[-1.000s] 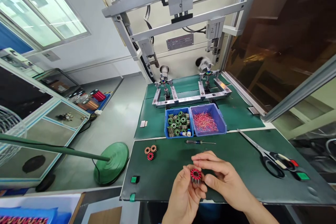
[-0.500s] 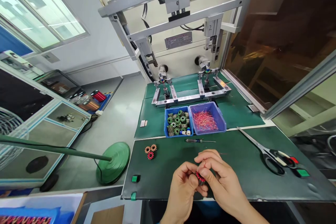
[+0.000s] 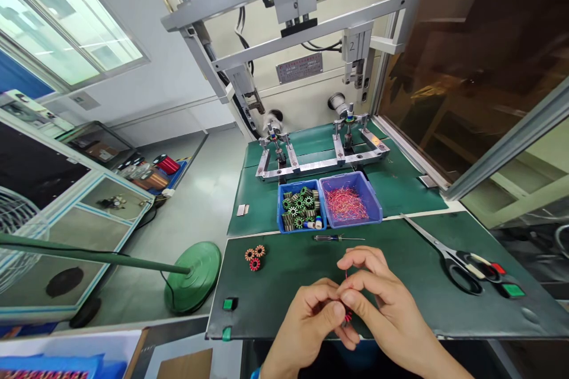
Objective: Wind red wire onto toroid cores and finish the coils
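Near the front edge of the green work table, my left hand (image 3: 313, 317) is closed around a small motor stator core (image 3: 348, 317) wound with red wire. Fingers cover most of it, so only its right side shows. My right hand (image 3: 377, 302) is at the upper right of the core, thumb and forefinger pinched on a thin red wire (image 3: 346, 274) whose end stands up above the fingertips. Its other fingers are curled loosely. Left of my hands lie three wound stators (image 3: 255, 254), one red and two copper-coloured.
Behind my hands stand a blue bin (image 3: 280, 228) of green stator cores and a purple bin (image 3: 377, 216) of red wire pieces. A screwdriver (image 3: 329, 238) lies before them, large scissors (image 3: 448, 257) to the right. A metal fixture (image 3: 320, 166) stands farther back; green buttons (image 3: 228, 304) flank the table.
The stator has dropped slightly lower between my hands and is more covered. My right fingers have shifted, and the red wire now shows upright above them.
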`<action>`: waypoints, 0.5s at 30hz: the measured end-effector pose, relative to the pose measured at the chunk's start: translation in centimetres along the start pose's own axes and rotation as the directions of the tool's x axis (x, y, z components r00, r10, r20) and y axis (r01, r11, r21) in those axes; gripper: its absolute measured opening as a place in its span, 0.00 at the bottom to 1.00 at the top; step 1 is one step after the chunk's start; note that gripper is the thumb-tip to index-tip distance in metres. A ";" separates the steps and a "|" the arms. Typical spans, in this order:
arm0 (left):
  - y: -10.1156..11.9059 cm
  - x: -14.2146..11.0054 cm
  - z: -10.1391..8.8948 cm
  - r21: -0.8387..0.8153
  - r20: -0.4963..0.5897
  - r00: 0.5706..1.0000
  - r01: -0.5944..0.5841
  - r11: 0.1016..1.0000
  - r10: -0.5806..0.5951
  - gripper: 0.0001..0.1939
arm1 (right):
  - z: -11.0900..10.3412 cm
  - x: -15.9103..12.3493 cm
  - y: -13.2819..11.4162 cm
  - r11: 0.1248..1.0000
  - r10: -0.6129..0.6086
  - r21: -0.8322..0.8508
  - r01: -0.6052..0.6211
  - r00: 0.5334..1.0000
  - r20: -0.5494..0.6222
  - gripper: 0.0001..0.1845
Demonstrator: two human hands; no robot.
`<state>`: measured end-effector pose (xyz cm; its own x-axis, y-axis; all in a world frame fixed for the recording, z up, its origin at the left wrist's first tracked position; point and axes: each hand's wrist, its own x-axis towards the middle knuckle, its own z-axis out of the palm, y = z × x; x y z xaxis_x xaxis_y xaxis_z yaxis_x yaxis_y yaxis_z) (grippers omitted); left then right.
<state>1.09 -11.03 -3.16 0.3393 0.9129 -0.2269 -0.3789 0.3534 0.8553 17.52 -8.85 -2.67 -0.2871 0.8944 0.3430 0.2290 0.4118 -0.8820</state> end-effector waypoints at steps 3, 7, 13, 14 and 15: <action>0.7 -0.1 0.8 0.111 -0.050 0.999 0.017 0.994 -0.012 0.17 | -0.2 -0.1 -0.2 1.000 0.005 -0.019 -0.005 1.000 -0.011 0.12; 1.0 -0.3 1.4 0.215 -0.056 0.998 -0.008 0.977 0.020 0.17 | -0.4 0.0 -0.2 0.999 -0.013 -0.038 0.013 1.000 -0.023 0.11; 0.8 -0.8 1.8 0.405 -0.068 0.983 -0.128 0.905 0.170 0.16 | -0.8 0.1 -0.4 0.996 -0.063 -0.073 0.060 0.997 -0.047 0.09; 0.7 -0.8 1.9 0.456 -0.070 0.975 -0.157 0.876 0.212 0.16 | -0.9 0.1 -0.6 0.994 -0.074 -0.085 0.069 0.996 -0.055 0.09; 0.7 -0.7 2.1 0.494 -0.073 0.965 -0.183 0.850 0.250 0.16 | -0.9 0.1 -0.7 0.992 -0.087 -0.098 0.080 0.994 -0.066 0.09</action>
<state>2.36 -11.90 -1.46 0.1696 0.9848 -0.0389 0.0406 0.0324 0.9986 18.16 -8.91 -1.69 -0.2441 0.8649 0.4385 0.2950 0.4970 -0.8161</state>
